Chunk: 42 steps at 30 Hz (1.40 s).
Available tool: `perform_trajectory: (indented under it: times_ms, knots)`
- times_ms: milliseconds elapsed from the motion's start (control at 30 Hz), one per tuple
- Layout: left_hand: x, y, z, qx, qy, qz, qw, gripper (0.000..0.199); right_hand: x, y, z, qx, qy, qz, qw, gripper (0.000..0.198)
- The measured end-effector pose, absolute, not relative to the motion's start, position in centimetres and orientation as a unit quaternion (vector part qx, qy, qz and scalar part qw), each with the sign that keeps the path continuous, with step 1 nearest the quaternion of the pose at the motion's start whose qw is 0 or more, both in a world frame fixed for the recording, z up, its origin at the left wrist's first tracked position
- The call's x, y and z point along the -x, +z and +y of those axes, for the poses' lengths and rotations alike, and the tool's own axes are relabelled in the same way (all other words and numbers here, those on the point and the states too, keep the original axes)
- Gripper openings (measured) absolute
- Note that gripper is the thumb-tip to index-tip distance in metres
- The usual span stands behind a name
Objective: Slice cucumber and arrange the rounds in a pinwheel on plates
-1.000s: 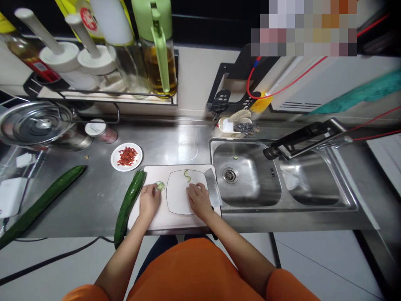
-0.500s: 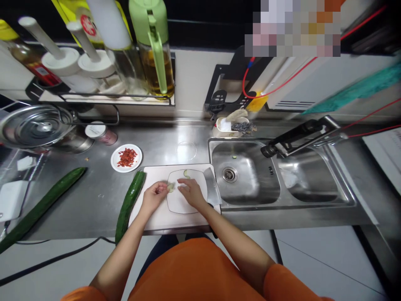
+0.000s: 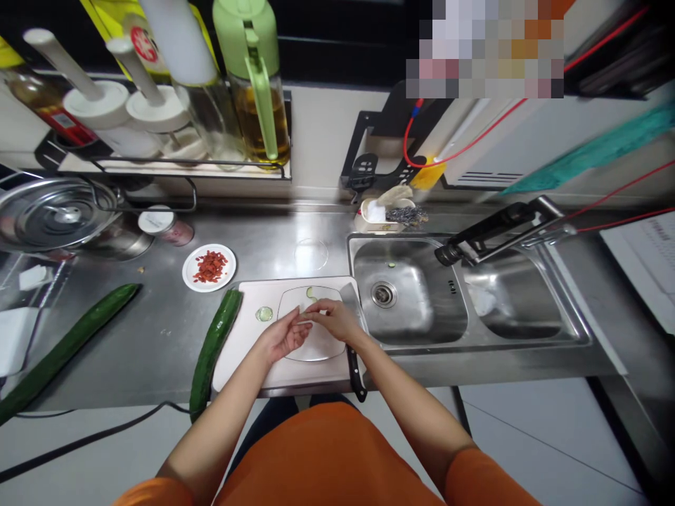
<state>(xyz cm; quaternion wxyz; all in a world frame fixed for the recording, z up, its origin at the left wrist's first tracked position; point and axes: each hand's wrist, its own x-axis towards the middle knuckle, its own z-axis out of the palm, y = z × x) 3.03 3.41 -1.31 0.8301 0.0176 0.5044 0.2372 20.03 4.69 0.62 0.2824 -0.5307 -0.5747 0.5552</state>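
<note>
My left hand (image 3: 287, 336) and my right hand (image 3: 335, 322) meet above the white cutting board (image 3: 245, 365). Their thumbs and forefingers are pinched together, fingertips touching. Whatever is between them is too small to make out. To the left of my hands a round pale-green cucumber slice (image 3: 264, 313) lies on the board. Just behind my fingers a thin curved green strip (image 3: 311, 294) rests there too. A knife with a black handle (image 3: 356, 376) lies along the board's right edge. One whole cucumber (image 3: 214, 355) lies along the left edge.
Another long cucumber (image 3: 74, 344) lies on the steel counter at left. Behind the board stands a white plate (image 3: 232, 261) of chopped red pieces. A double sink (image 3: 411, 341) is on the right. A rack holds an oil bottle (image 3: 258, 91) and jars; a lidded pot (image 3: 53, 211) stands below.
My left hand has put down the pale slice it pinched; a slice now lies on the board. Both hands have come together. The view has shifted slightly.
</note>
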Motion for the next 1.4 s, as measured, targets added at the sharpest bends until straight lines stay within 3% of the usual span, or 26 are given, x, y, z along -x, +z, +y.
perform_trajectory:
  times_ms: [133,267,400,633,767,1400]
  knots:
    - [-3.3,-1.6,3.9,-0.017,0.269,0.490,0.829,0.012,-21.2,0.3,5.0,0.520,0.566,-0.580,0.269,0.018]
    - [-3.7,-2.3,4.5,-0.085,0.311,0.545,0.774,0.028,-21.8,-0.6,6.1,0.557,0.549,-0.575,0.240,0.017]
    - [-4.4,-3.4,5.2,-0.193,0.341,0.616,0.684,0.028,-21.8,-1.4,8.1,0.599,0.472,-0.616,0.197,0.011]
    - [-5.6,-3.6,6.0,-0.391,0.269,0.713,0.516,0.018,-21.4,-1.4,10.2,0.610,0.335,-0.715,0.071,0.015]
    - [-6.0,-3.6,6.1,-0.440,0.243,0.731,0.462,0.015,-21.3,-1.9,10.2,0.607,0.295,-0.737,0.045,0.016]
    - [-6.1,-5.0,5.8,-0.492,0.231,0.732,0.410,0.015,-20.9,-2.8,10.1,0.618,0.257,-0.743,0.019,0.020]
